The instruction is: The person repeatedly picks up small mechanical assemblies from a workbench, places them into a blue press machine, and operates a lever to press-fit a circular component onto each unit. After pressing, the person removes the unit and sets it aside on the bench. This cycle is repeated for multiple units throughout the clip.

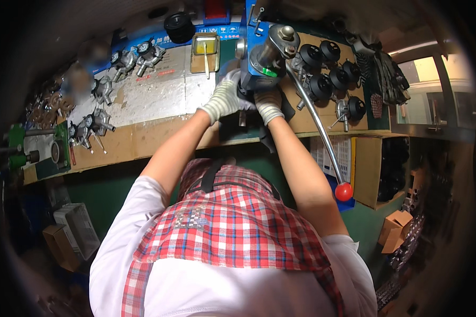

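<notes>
Both my hands wear pale striped work gloves and reach under the head of a blue lever press (262, 79). My left hand (225, 99) is closed against the left side of a dark part with a short metal pipe stub (242, 118), mostly hidden below the press head. On the other side, my right hand (268, 103) is against the right of the same spot, its fingers out of sight beneath the press. A long steel lever (317, 124) with a red ball knob (344, 192) slants down past my right forearm.
Metal housings (149, 55) stand on the cardboard-covered bench at the left; several with black round caps (339, 78) sit at the right. A small tray (204, 53) holds yellow grease and a brush. A green fixture (61, 145) occupies the left end; an open carton (373, 171) is right.
</notes>
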`<state>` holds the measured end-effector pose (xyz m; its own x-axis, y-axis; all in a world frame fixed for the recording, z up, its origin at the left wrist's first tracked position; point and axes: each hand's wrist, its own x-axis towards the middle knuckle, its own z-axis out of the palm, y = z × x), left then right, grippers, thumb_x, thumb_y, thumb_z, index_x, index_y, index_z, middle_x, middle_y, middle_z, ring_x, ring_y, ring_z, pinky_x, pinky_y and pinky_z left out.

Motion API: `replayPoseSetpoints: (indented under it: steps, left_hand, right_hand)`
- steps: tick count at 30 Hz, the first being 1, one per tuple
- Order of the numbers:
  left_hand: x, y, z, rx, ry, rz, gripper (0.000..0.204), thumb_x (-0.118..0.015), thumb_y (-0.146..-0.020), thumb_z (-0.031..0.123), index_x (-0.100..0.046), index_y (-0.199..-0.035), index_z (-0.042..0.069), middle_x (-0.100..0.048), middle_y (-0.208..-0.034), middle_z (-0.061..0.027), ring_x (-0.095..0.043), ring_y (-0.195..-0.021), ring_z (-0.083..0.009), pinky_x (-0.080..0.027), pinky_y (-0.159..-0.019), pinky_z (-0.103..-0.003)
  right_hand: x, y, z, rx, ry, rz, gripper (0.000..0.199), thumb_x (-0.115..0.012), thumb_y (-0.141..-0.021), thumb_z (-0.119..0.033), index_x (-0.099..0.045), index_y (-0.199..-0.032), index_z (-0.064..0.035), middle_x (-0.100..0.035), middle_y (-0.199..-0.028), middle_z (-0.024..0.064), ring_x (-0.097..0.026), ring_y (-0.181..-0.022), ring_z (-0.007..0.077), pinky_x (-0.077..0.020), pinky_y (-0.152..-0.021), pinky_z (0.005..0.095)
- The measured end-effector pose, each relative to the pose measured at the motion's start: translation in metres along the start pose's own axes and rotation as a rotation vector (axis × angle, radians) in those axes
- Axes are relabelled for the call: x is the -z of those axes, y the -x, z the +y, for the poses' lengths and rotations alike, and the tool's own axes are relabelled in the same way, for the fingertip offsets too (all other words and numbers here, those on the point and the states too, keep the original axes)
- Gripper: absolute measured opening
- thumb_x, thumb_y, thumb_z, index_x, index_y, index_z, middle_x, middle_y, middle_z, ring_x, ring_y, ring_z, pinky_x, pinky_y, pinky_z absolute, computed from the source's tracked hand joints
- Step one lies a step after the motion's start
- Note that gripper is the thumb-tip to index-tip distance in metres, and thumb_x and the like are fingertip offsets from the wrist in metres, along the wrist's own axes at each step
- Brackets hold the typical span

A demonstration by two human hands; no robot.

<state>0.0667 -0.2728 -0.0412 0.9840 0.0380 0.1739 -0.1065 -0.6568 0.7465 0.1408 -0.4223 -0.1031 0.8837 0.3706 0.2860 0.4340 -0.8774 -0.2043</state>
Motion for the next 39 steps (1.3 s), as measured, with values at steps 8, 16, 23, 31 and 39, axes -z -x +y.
replayPoseSetpoints:
  steps: [8, 16, 23, 31, 39]
  left_hand:
    - [0.005, -0.011, 0.004, -0.057, -0.079, -0.007, 0.087, -0.084, -0.054, 0.039, -0.052, -0.124, -0.002, -0.05, -0.126, -0.024, -0.047, -0.118, -0.0391, -0.04, -0.101, -0.042]
    - [0.009, -0.009, 0.003, -0.016, -0.096, -0.047, 0.083, -0.083, -0.057, 0.038, -0.052, -0.124, -0.001, -0.051, -0.126, -0.0233, -0.048, -0.117, -0.0394, -0.041, -0.1, -0.042]
    - [0.005, -0.011, -0.004, -0.041, -0.018, -0.024, 0.076, -0.083, -0.058, 0.028, -0.053, -0.123, 0.002, -0.054, -0.121, -0.0227, -0.049, -0.115, -0.0399, -0.042, -0.098, -0.041]
    - [0.01, -0.011, -0.004, -0.005, -0.087, -0.123, 0.088, -0.082, -0.057, 0.043, -0.05, -0.126, 0.0, -0.048, -0.13, -0.0228, -0.047, -0.12, -0.0399, -0.04, -0.101, -0.043]
    - [0.013, -0.006, 0.007, 0.059, -0.159, -0.095, 0.087, -0.082, -0.059, 0.039, -0.047, -0.129, 0.001, -0.047, -0.132, -0.0201, -0.047, -0.118, -0.0403, -0.039, -0.102, -0.042]
  right_hand:
    - [0.255, 0.053, 0.015, -0.541, -1.352, -0.497, 0.063, -0.054, -0.094, -0.039, -0.035, -0.137, 0.003, -0.061, -0.099, 0.018, -0.067, -0.07, 0.023, -0.0574, -0.059, 0.0301]
    - [0.325, 0.121, -0.001, -0.299, -0.06, -0.662, 0.055, -0.052, -0.094, -0.038, -0.043, -0.135, -0.0022, -0.062, -0.07, 0.0168, -0.063, -0.065, 0.0305, -0.0489, -0.063, 0.0411]
    - [0.186, 0.148, 0.022, -0.375, 0.076, -0.493, 0.053, -0.043, -0.096, -0.044, -0.05, -0.123, 0.0009, -0.065, -0.087, 0.0273, -0.062, -0.082, 0.0441, -0.0485, -0.074, 0.0498]
    - [0.187, 0.146, 0.023, -0.473, -0.132, -0.465, 0.048, -0.043, -0.094, -0.048, -0.063, -0.109, -0.0067, -0.066, -0.092, 0.0233, -0.063, -0.086, 0.0416, -0.0502, -0.074, 0.0489]
    - [0.151, 0.139, 0.018, -0.502, -0.045, -0.306, 0.042, -0.044, -0.094, -0.045, -0.063, -0.104, -0.009, -0.066, -0.08, 0.0204, -0.064, -0.076, 0.0397, -0.0502, -0.069, 0.0481]
